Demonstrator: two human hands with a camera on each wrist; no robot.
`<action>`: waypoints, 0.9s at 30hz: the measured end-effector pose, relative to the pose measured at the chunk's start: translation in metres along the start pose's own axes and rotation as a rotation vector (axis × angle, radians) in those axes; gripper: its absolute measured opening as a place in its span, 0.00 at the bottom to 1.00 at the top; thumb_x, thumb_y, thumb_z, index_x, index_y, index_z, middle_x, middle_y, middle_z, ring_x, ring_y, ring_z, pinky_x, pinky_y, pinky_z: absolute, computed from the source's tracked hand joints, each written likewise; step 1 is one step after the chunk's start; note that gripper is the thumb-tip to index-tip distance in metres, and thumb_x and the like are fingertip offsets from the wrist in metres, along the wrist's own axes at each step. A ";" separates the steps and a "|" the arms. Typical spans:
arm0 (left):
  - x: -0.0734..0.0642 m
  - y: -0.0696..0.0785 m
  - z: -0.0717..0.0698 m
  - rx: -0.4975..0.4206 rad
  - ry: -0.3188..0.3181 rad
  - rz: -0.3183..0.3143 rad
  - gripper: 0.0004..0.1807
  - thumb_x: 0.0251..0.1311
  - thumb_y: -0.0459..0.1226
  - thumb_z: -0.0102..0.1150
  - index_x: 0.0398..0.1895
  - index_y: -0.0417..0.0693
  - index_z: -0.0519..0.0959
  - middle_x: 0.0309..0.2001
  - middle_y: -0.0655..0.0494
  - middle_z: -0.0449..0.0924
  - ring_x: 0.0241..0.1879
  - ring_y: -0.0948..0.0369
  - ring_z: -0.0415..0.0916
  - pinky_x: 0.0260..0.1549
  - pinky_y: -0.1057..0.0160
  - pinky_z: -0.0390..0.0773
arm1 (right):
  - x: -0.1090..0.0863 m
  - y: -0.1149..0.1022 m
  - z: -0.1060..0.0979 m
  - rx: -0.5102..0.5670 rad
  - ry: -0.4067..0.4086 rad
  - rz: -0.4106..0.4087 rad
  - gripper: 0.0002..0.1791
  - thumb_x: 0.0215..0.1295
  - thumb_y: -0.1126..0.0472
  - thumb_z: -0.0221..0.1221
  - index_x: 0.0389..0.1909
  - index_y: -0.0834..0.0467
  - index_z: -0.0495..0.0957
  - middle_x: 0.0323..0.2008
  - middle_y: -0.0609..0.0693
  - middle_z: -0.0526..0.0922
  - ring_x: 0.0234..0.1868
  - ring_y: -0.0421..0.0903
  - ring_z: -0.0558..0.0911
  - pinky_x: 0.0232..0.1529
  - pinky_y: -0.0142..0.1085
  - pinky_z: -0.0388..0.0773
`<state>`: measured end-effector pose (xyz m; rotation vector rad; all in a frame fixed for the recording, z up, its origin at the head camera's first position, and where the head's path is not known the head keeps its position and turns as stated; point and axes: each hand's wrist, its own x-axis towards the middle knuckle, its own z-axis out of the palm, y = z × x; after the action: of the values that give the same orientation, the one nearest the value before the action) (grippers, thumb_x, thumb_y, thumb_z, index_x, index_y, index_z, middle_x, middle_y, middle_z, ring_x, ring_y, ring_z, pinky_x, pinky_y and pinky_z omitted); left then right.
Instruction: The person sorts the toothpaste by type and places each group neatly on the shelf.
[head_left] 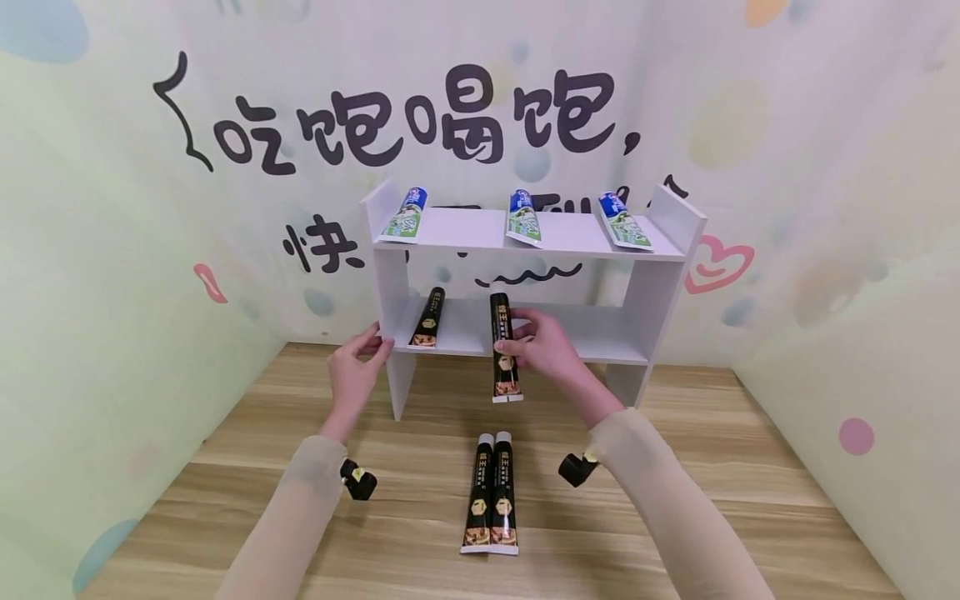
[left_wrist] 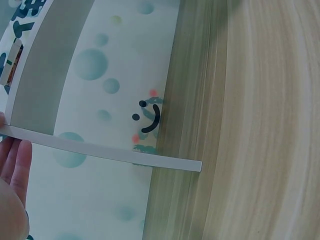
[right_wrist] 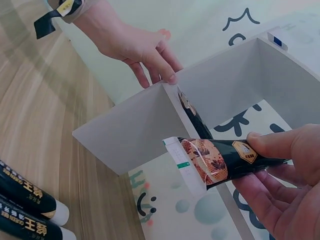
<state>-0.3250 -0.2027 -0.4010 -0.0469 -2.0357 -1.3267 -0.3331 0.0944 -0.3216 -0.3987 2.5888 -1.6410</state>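
The right hand (head_left: 551,346) has its grip clamped on a black tube (head_left: 501,325), thumb on the printed face and fingers underneath, in front of the middle of the white rack (head_left: 656,292). This held tube has its narrow end toward the rack and its flat, pale end out toward the person; whether it touches the rack's lower board (head_left: 465,329) I cannot tell. The left hand (head_left: 356,367) is at the rack's left side panel (head_left: 390,292), its grip together on the front edge, with the fingers along the panel's outer face.

A second black tube (head_left: 428,321) lies on the lower board at the rack's left end, flat end at the front edge, narrow end pointing to the back. On the worktop (head_left: 420,533) in front of the rack, two more black tubes (head_left: 478,500) lie side by side, white caps toward the rack. Three blue and green tubes (head_left: 523,218) lie well apart on the rack's upper board (head_left: 468,229): one at its left end, one near the middle, one toward the right end. Behind the rack, a pale wall (head_left: 487,33) carries black lettering and coloured spots.
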 end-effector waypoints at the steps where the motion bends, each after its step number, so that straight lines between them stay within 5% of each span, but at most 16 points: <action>1: 0.000 0.000 0.000 0.001 0.000 -0.002 0.21 0.59 0.36 0.68 0.55 0.40 0.81 0.42 0.40 0.88 0.28 0.88 0.71 0.33 0.87 0.70 | 0.003 -0.001 0.001 0.000 0.001 0.004 0.37 0.59 0.60 0.69 0.70 0.55 0.66 0.47 0.62 0.81 0.34 0.47 0.81 0.31 0.34 0.83; 15: 0.001 -0.004 0.000 -0.001 -0.005 0.009 0.21 0.59 0.37 0.68 0.55 0.40 0.81 0.42 0.40 0.88 0.29 0.84 0.72 0.33 0.87 0.71 | 0.031 -0.005 0.010 0.059 0.017 0.062 0.37 0.61 0.59 0.68 0.70 0.54 0.66 0.51 0.62 0.82 0.37 0.46 0.84 0.37 0.36 0.86; 27: 0.001 -0.006 0.001 -0.004 -0.005 0.009 0.20 0.60 0.36 0.68 0.55 0.39 0.81 0.43 0.40 0.87 0.29 0.86 0.72 0.33 0.87 0.72 | 0.045 0.007 0.016 0.143 0.073 -0.031 0.41 0.60 0.58 0.69 0.73 0.55 0.60 0.52 0.64 0.83 0.30 0.45 0.85 0.33 0.36 0.86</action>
<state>-0.3287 -0.2048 -0.4053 -0.0610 -2.0350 -1.3259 -0.3753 0.0719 -0.3310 -0.3792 2.5057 -1.8708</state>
